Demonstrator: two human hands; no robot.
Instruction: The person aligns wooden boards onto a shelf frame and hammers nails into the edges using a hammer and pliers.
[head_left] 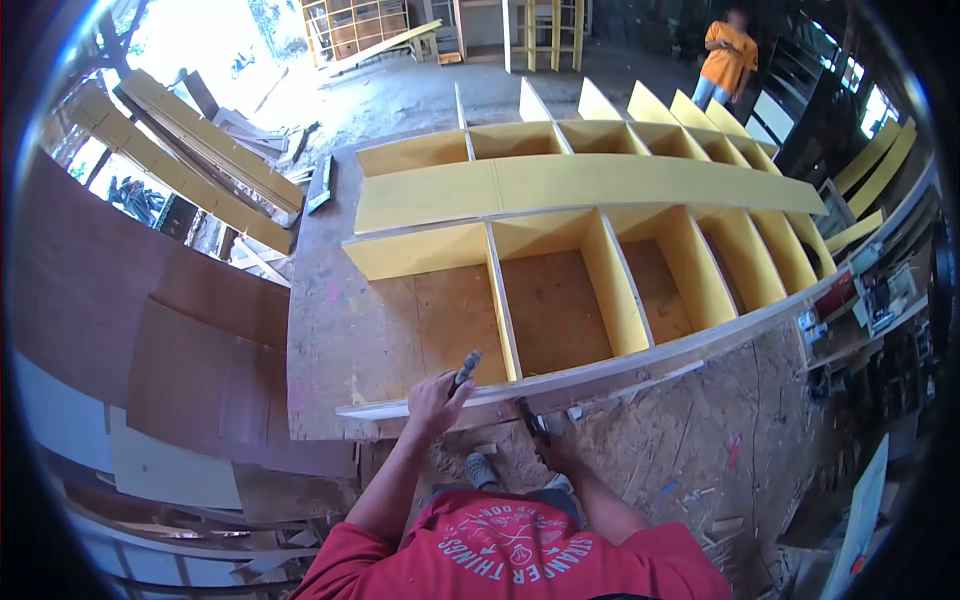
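My left hand (436,404) is closed round a short dark tool (466,368), which points up over the near edge of a yellow wooden shelf frame (610,372). Lower and to the right, my right hand (560,455) grips a dark tool (531,418), its tip against or close to the frame's front board. What kind of tools these are cannot be made out. Upright yellow dividers (503,310) split the frame into several compartments. The frame lies on a brown wooden worktable (325,340).
A long yellow board (590,185) lies across the frame, with more dividers behind. Yellow planks (200,150) lean at the left above brown sheets (200,370). A person in orange (728,55) stands at the back right. Tools and clutter (870,300) fill the right side.
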